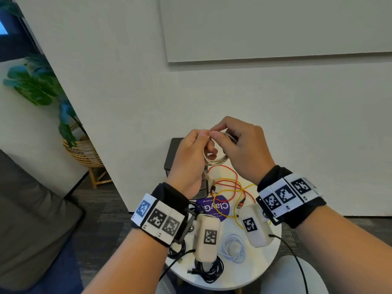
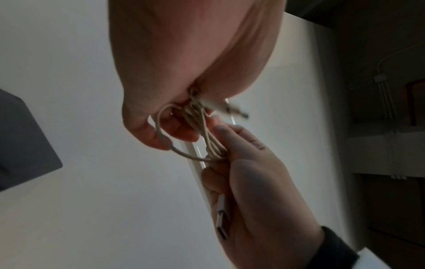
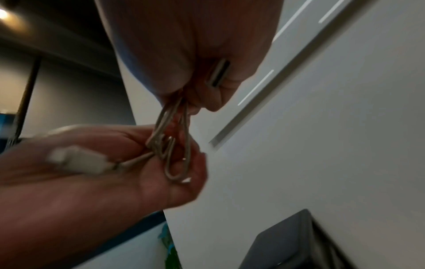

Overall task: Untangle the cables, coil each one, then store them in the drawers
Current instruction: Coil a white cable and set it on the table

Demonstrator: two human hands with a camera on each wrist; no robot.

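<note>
Both hands are raised above the round white table (image 1: 269, 251) and hold one beige cable (image 1: 214, 160) wound into a small coil. My left hand (image 1: 203, 137) grips the coil's left side with curled fingers. My right hand (image 1: 216, 135) pinches the loops at the top. In the left wrist view the beige cable (image 2: 207, 140) runs from my left hand (image 2: 161, 129) to my right hand (image 2: 230, 140), with its USB plug (image 2: 222, 218) lying against the right palm. The other connector (image 3: 78, 162) hangs blurred by the left hand. The dark drawer unit (image 1: 174, 153) stands behind the hands.
On the table lie tangled red and yellow cables (image 1: 231, 187), a light blue coil (image 1: 233, 249), a black coil (image 1: 210, 270) and another black cable (image 1: 178, 249). A purple sticker (image 1: 214, 206) marks the tabletop. A potted plant (image 1: 84, 151) stands left, by a grey sofa (image 1: 31, 219).
</note>
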